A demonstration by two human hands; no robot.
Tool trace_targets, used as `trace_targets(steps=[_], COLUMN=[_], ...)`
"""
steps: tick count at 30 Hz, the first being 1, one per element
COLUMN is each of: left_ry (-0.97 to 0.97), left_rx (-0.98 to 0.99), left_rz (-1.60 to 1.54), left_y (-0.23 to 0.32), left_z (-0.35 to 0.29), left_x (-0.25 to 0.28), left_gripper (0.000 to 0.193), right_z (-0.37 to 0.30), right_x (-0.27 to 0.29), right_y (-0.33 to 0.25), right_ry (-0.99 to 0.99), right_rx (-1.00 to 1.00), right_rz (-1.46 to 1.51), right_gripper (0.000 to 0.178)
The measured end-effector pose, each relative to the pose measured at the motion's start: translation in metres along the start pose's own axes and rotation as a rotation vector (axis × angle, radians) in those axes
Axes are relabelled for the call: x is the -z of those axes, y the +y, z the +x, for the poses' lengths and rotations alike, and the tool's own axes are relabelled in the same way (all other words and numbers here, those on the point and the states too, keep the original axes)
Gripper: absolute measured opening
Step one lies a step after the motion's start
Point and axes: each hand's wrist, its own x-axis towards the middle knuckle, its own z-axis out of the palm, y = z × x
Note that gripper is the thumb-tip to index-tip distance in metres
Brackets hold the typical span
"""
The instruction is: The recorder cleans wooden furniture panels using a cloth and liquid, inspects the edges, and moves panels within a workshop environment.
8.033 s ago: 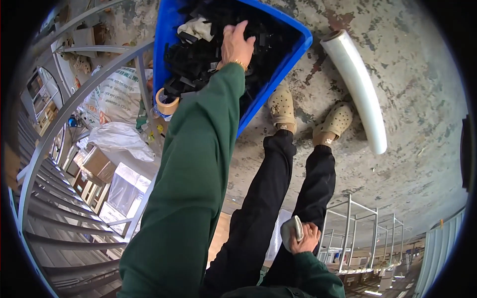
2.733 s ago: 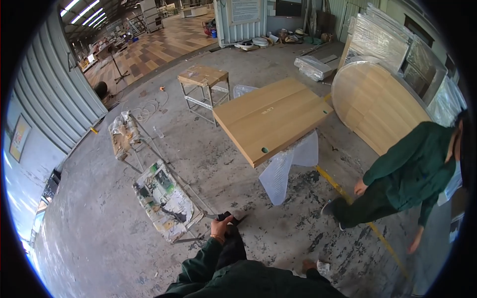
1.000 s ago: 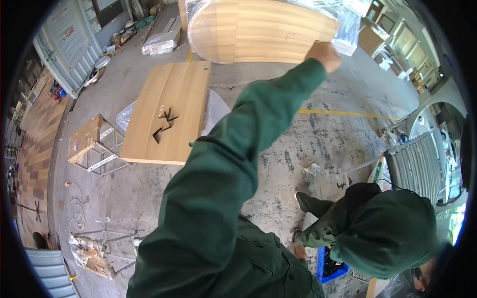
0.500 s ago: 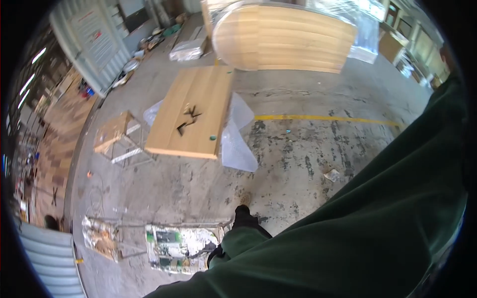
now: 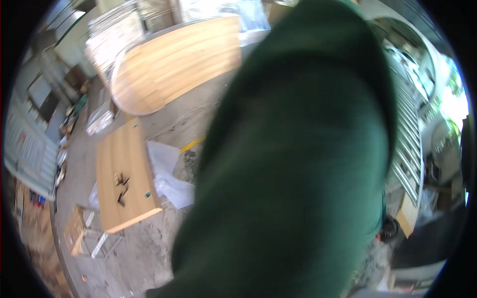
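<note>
A green sleeve (image 5: 293, 149) fills the middle of the view, close and blurred. Neither of my hands shows, so what they hold or touch is hidden. Left of the sleeve, a rectangular wooden tabletop (image 5: 119, 159) lies flat on a raised support. Several dark angled pieces (image 5: 121, 191) lie loose on its surface, and round green-rimmed holes are near its right edge. Bubble wrap (image 5: 169, 174) hangs beside the tabletop on the sleeve's side. Farther back, a larger wooden panel (image 5: 184, 59) with one rounded end stands on edge, partly covered in clear film.
A trestle stool (image 5: 77, 231) stands left of the tabletop. Wrapped goods (image 5: 117, 35) are stacked behind the large panel. To the right are an aluminium ladder (image 5: 410, 144) and assorted items. A yellow line (image 5: 193, 144) marks the concrete floor.
The view has swung to the right, so the tabletop and panel sit farther left. The green sleeve now blocks the centre. The ladder has come into view; the paint-stained stand has left it.
</note>
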Motion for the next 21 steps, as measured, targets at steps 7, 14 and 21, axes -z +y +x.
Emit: trace_targets(steps=[7, 14, 21], left_ry=[0.128, -0.729, -1.205], left_rx=[-0.437, 0.186, 0.274], left_rz=[-0.43, -1.124, -1.393], left_y=[-0.01, -0.028, 0.042], left_z=[-0.038, -0.276, -0.358], left_x=[-0.136, -0.296, -0.32], left_gripper=[0.03, 0.018, 0.043], right_z=[-0.063, -0.159, -0.234], right_x=[0.053, 0.223, 0.297], right_y=[-0.073, -0.227, -0.295], right_ry=[0.301, 0.402, 1.119], right_rx=[0.144, 0.069, 0.223], right_rz=[-0.01, 1.459, 0.871], right_gripper=[0.023, 0.038, 0.044])
